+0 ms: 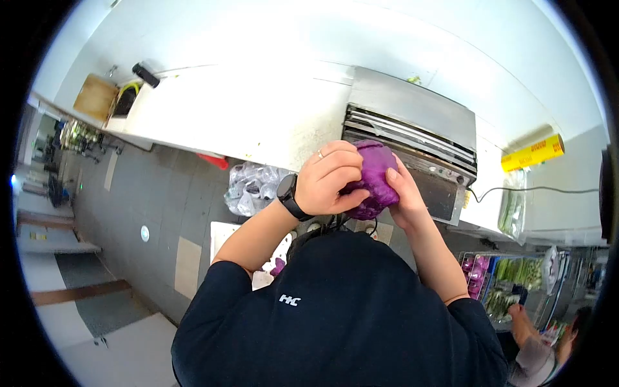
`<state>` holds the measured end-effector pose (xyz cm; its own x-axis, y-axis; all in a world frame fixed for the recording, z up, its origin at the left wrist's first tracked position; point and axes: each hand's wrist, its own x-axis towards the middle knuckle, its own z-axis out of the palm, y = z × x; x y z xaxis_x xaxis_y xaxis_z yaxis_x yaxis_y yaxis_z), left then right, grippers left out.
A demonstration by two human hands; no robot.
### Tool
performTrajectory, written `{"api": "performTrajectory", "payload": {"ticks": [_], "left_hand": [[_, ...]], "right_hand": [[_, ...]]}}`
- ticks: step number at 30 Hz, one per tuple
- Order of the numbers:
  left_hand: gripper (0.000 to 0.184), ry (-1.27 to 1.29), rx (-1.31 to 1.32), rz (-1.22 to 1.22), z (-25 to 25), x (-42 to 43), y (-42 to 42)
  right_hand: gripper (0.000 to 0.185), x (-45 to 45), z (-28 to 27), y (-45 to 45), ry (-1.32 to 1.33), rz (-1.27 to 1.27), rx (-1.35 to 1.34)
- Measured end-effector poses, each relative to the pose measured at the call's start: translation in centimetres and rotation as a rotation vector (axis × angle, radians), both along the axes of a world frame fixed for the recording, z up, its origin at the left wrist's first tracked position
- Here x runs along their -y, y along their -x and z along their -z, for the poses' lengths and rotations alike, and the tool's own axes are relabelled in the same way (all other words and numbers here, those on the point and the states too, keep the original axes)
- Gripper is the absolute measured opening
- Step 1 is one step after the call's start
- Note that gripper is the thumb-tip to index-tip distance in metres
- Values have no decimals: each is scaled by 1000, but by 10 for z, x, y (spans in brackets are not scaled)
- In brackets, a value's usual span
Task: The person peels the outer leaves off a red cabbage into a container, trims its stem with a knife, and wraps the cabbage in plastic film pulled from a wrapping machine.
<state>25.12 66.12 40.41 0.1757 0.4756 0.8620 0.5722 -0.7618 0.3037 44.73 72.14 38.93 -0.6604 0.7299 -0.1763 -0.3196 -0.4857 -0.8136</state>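
Note:
A purple cabbage (376,175) is held up between both hands in front of my chest. My left hand (330,180), with a ring and a black watch at the wrist, has its fingers curled against the cabbage's left side. On the other side, my right hand (406,193) grips it with the thumb on top; its other fingers are mostly hidden behind the cabbage. Below my left forearm is a white container (222,235), with purple leaf pieces (278,266) in it, partly covered by my arm.
A metal wrapping machine (412,97) stands on the white counter (258,109). Right of it are a yellow box (532,153) and a bagged green vegetable (513,209). Clear plastic bags (253,187) lie below the counter. At lower right, another person (535,355) reaches toward vegetable shelves (516,274).

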Motion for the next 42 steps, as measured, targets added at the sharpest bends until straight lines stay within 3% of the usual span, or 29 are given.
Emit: {"api": "performTrajectory", "payload": {"ticks": [2,8,10,12,16,18,21,24,26,27,30,34,36,37,38,40,42], "left_hand": [[29,-45,20,77,-5,-10,-5],[36,-22,-11,396,-27,-29,-23],[38,14,-10,379,-44,-34,-35],[39,228,-2,345,-53,-41,-41],[38,34,-95,262,-46,-42,-40],[38,-28,-43,206,-46,-29,-39],[41,-112,-44,92,-49,4,-22],[31,-227,24,-96,-43,60,-3],[21,-278,68,-301,-35,104,14],[16,-214,147,-472,-18,127,22],[15,68,318,-981,6,184,48],[22,528,497,-1435,78,265,83],[22,813,380,-1556,139,309,109],[22,1013,317,-1577,150,324,113],[21,972,237,-1617,165,331,114],[26,807,541,-1341,113,310,111],[41,530,529,-1147,78,277,109]], "right_hand": [[78,-3,1,-10,-114,-8,26],[78,-5,-6,-38,-68,10,-24],[77,-7,-8,-44,-62,11,-47],[77,-8,-10,-47,-54,35,-30],[74,-14,3,-45,-52,-5,-62],[74,-12,4,-39,155,-99,-87],[73,-8,7,-13,134,-111,-158],[73,-11,12,18,212,-145,-166],[82,-14,5,39,378,-236,-367],[81,-12,-8,57,429,-82,-252],[78,-18,4,86,356,-222,-246],[72,7,11,128,361,-374,-176],[70,24,12,147,360,-396,-93],[70,31,21,159,334,-449,-62],[70,38,29,167,310,-501,-29],[67,56,40,184,291,-510,23],[64,78,45,201,76,-505,149]]}}
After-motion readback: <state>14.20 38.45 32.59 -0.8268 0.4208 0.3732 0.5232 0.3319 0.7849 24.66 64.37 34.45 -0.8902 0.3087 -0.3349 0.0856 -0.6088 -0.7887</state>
